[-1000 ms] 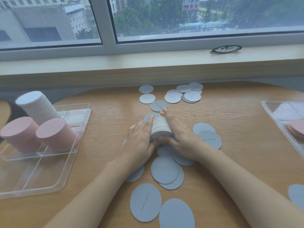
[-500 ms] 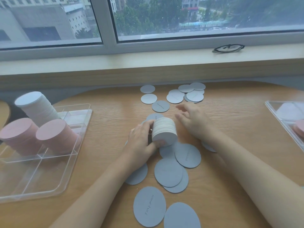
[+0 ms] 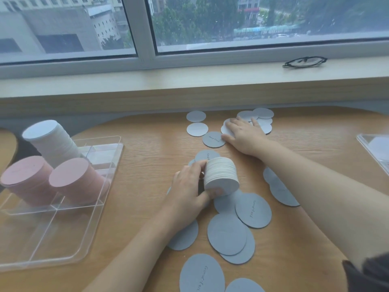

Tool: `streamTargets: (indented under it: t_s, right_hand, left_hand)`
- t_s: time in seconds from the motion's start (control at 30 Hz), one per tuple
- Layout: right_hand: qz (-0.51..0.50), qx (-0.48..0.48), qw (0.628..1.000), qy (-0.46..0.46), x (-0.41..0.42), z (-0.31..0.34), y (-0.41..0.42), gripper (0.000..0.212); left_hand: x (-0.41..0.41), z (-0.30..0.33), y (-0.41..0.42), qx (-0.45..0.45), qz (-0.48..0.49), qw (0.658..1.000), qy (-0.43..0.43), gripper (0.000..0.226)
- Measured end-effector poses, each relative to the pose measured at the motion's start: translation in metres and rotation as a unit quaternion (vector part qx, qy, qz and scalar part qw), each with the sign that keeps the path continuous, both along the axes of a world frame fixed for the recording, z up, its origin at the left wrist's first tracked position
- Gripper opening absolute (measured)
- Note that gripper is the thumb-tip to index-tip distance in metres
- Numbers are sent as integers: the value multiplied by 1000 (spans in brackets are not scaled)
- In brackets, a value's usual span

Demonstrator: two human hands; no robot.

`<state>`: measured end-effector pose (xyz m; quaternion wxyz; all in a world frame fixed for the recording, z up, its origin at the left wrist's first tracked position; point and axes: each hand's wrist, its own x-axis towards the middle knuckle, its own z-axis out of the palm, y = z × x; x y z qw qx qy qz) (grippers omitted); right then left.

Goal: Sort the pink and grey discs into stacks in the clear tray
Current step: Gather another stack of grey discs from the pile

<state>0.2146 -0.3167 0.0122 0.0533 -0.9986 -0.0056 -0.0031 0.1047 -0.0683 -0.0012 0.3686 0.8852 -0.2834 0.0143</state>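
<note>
My left hand (image 3: 188, 187) grips a thick stack of grey discs (image 3: 221, 175), held on its side at the table's middle. My right hand (image 3: 244, 133) lies flat, fingers spread, on a cluster of loose grey discs (image 3: 263, 113) at the far side of the table. More loose grey discs (image 3: 227, 233) lie scattered in front of me. The clear tray (image 3: 63, 234) sits at the left and holds two pink stacks (image 3: 72, 175) and one tall grey stack (image 3: 50, 140) in its far compartments.
A second clear tray (image 3: 372, 148) sits at the right edge of the wooden table (image 3: 147, 148). Glasses (image 3: 304, 61) lie on the window sill behind. The near compartments of the left tray hold nothing.
My right hand left the held stack and reached away to the far cluster of discs. My left hand kept hold of the stack in about the same place.
</note>
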Motion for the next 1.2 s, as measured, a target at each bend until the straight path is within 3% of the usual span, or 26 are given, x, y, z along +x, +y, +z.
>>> streamTargets:
  t_s: [0.3,0.5,0.63,0.73,0.8,0.9,1.07,1.2]
  right_hand:
    - [39,24,999,-21,-36,9,-10,34]
    - [1,21,999,48,-58,26,-21,66]
    - [-35,127,988,80,-70,29,-25,71]
    - [-36,234,971,21,-82,29,-19,46]
    - [-38,300,951,-56,-93,27,-11,32]
    - [-28,441,889,-118,-113,25,6,21]
    - [29,582,804,-120,-133,24,33,33]
    - [35,637,763,-101,-138,22,43,34]
  left_hand:
    - [0,1,0,-2,-5,1000,-5,49]
    - [0,1,1,-4,2,1000,7,49]
    - [-1,1,0,-7,3,1000,17,51]
    - [0,0,1,-8,5,1000,26,53]
    - [0,0,1,-8,5,1000,28,55]
    - [-1,0,0,-10,3,1000,27,57]
    - [-1,1,0,-15,6,1000,25,61]
    - [-1,2,0,-8,6,1000,17,74]
